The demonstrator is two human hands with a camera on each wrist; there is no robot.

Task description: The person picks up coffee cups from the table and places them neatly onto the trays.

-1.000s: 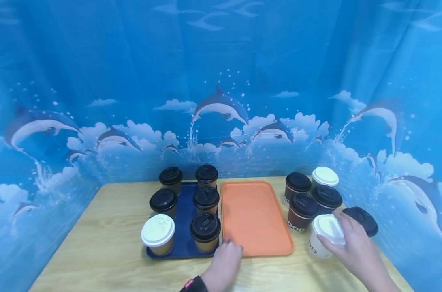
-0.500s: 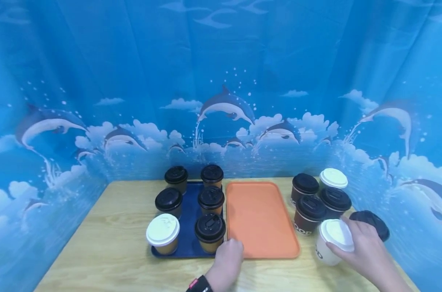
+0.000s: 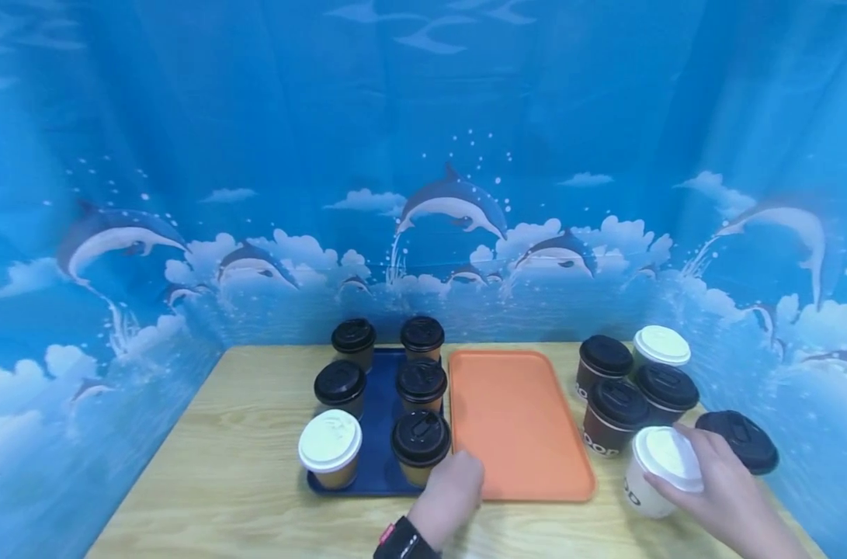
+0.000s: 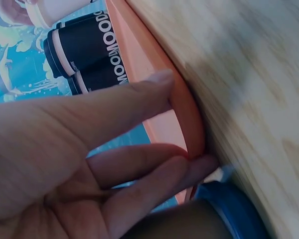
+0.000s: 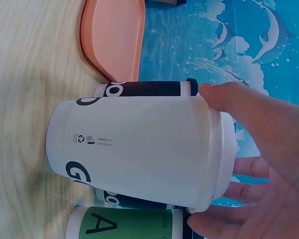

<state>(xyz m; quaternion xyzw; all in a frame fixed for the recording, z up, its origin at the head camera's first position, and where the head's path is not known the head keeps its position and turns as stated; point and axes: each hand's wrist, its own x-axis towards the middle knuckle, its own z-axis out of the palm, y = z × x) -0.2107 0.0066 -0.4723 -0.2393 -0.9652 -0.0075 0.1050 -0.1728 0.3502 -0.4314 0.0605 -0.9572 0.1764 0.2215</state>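
My left hand (image 3: 451,497) is at the near left corner of the orange tray (image 3: 517,427). In the left wrist view, its thumb and curled fingers (image 4: 139,164) pinch the tray's rim (image 4: 187,114). On the right, my right hand (image 3: 727,489) grips a white paper cup (image 3: 647,489) around its white lid (image 3: 668,458). Thumb and fingertips sit at the lid's edge in the right wrist view, and the cup (image 5: 134,149) stands upright. Its base appears to be on or just above the wood; I cannot tell which.
A navy tray (image 3: 377,458) lies left of the orange one, bearing several lidded cups; one has a white lid (image 3: 330,440). Dark paper cups (image 3: 608,427), a white-lidded cup (image 3: 661,345) and a black-lidded cup (image 3: 741,442) crowd the gripped cup. A dolphin-print curtain (image 3: 423,155) surrounds the table (image 3: 220,450).
The head view has turned slightly left, so everything shifts right in it. Both hands keep their places at the tray corner and the white cup.
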